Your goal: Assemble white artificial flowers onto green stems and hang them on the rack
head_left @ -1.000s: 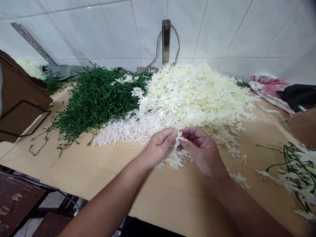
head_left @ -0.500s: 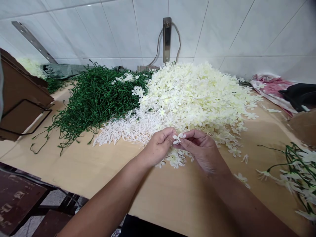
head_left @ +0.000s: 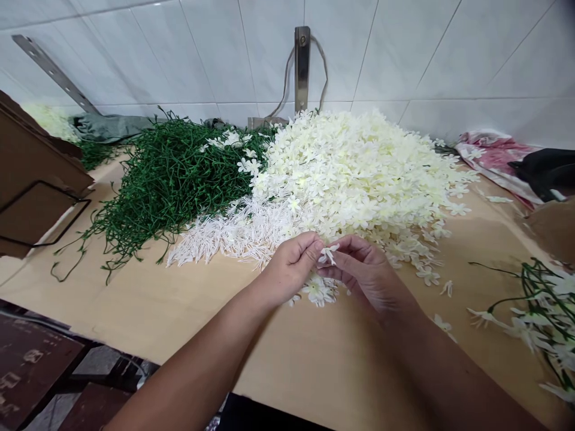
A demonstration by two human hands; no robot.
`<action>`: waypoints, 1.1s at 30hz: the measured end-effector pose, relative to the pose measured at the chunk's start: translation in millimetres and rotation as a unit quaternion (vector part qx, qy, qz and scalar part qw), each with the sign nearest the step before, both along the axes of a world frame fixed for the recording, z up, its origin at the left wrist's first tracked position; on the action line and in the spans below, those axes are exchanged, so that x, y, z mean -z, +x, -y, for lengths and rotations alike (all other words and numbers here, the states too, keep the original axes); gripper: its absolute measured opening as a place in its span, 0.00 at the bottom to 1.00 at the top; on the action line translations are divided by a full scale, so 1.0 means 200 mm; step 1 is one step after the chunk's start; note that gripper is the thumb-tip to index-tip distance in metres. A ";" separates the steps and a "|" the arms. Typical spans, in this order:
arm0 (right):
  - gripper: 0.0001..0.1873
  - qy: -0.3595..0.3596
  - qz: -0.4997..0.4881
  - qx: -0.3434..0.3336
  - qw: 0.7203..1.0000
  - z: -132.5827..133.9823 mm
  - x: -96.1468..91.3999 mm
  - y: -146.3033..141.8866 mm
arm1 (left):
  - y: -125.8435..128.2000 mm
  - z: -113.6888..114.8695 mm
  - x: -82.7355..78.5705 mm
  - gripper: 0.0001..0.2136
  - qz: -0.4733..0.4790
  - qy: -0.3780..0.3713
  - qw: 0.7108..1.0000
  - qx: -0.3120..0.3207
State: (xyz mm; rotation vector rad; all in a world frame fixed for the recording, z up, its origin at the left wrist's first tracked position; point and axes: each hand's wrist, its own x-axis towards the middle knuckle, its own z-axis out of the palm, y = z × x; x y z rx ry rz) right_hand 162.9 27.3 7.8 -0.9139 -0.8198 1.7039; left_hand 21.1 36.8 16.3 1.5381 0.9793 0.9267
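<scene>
My left hand (head_left: 291,266) and my right hand (head_left: 366,270) meet over the wooden table (head_left: 188,317), both pinching one small white artificial flower (head_left: 327,252) between the fingertips. Right behind them lies a big heap of cream flower heads (head_left: 359,173). A flat patch of thin white plastic pieces (head_left: 233,236) spreads to the left of my left hand. Further left is a pile of green plastic stems (head_left: 171,179). A few loose flowers (head_left: 317,290) lie under my hands.
Finished stems with flowers (head_left: 539,311) lie at the right edge. A brown box with a black wire handle (head_left: 36,179) sits at the left. Pink cloth (head_left: 489,158) and a black object (head_left: 543,173) rest at the back right. White tiled wall (head_left: 404,54) behind.
Both hands have lifted slightly and moved closer together, still working the same small flower; it has turned between the fingertips. The piles have not moved.
</scene>
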 end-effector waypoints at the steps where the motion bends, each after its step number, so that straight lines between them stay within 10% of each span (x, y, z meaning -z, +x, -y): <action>1: 0.08 0.004 0.015 0.005 1.000 0.00 -0.01 0.00 | 0.00 0.00 0.01 0.15 0.006 -0.009 1.000 -0.002; 12: 0.06 0.128 0.230 0.093 0.960 0.06 -0.02 -0.04 | 0.01 -0.01 0.01 0.11 -0.036 -0.002 0.998 -0.049; 21: 0.13 -0.004 0.036 0.044 0.998 0.00 -0.04 -0.01 | -0.01 -0.01 -0.02 0.12 0.066 -0.067 0.995 -0.035; 33: 0.11 0.050 0.108 0.022 0.993 0.02 -0.04 -0.02 | -0.01 0.00 0.00 0.07 0.030 -0.027 0.999 -0.034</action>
